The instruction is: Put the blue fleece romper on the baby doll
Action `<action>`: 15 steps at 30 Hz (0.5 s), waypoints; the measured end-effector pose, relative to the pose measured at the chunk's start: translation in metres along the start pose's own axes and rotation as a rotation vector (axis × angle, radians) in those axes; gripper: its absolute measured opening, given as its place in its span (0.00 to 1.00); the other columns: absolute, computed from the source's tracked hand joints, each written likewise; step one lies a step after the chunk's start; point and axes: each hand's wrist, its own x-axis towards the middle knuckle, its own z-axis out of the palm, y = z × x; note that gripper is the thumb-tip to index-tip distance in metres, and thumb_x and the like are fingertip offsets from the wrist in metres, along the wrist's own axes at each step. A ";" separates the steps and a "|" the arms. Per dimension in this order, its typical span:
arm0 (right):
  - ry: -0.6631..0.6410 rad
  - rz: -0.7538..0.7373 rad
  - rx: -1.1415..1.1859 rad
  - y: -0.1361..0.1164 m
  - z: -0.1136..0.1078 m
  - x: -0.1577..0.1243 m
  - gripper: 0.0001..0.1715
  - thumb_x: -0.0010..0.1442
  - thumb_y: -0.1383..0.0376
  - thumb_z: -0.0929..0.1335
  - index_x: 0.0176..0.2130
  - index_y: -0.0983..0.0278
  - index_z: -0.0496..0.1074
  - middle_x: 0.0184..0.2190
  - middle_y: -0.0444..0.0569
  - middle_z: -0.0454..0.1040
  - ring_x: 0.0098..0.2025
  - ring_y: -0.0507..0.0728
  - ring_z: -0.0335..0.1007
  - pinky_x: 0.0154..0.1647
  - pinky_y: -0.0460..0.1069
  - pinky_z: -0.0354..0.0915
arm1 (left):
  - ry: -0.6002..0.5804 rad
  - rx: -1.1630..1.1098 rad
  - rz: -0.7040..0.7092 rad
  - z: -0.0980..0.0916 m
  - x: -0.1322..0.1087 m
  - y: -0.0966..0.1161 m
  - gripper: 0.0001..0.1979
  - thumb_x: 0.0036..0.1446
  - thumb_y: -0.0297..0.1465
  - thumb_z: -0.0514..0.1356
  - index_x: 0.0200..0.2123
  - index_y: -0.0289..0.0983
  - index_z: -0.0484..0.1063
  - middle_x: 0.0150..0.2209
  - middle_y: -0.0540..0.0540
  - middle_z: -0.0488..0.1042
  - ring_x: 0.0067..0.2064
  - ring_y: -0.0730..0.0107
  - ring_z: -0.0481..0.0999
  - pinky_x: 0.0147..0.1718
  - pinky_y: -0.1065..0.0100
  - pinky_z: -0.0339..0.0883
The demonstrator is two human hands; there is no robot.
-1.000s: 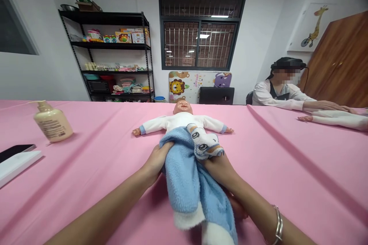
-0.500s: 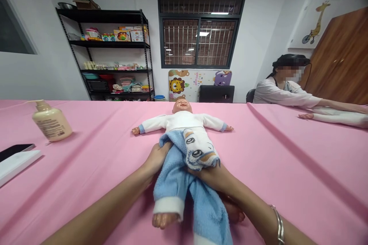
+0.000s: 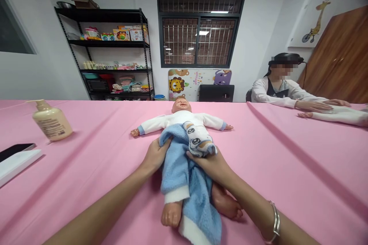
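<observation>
The trousers (image 3: 178, 168) on the doll (image 3: 184, 118) are gripped at the waist by the left hand (image 3: 155, 155) and the right hand (image 3: 212, 165), fingers clenched on them.

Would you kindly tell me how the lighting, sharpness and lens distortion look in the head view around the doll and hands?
Head view: light is soft and even, with ceiling lamps mirrored in the window; faint shadows lie beside the lotion bottle; the doll, blue trousers, left hand and right hand gripping them are sharp; the wide lens slants the shelf.
</observation>
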 end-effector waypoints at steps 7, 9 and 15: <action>0.090 0.082 -0.167 0.004 -0.024 0.014 0.14 0.50 0.58 0.65 0.27 0.68 0.70 0.24 0.49 0.72 0.29 0.56 0.65 0.30 0.50 0.60 | 0.153 0.219 -0.054 -0.031 0.020 -0.016 0.29 0.46 0.34 0.62 0.52 0.31 0.61 0.45 0.38 0.70 0.48 0.56 0.69 0.48 0.58 0.62; 0.140 0.186 0.023 0.005 -0.031 0.019 0.18 0.50 0.54 0.66 0.29 0.68 0.71 0.26 0.48 0.73 0.30 0.57 0.66 0.30 0.49 0.60 | 0.211 0.258 -0.004 -0.027 0.017 -0.009 0.33 0.46 0.34 0.62 0.55 0.31 0.55 0.48 0.36 0.67 0.48 0.57 0.69 0.48 0.57 0.62; 0.099 0.124 0.134 -0.013 -0.030 0.012 0.21 0.47 0.55 0.68 0.37 0.66 0.71 0.31 0.49 0.74 0.33 0.57 0.68 0.36 0.50 0.63 | 0.256 0.535 0.641 0.002 -0.020 0.027 0.32 0.53 0.39 0.59 0.57 0.35 0.50 0.54 0.36 0.60 0.55 0.57 0.61 0.54 0.56 0.54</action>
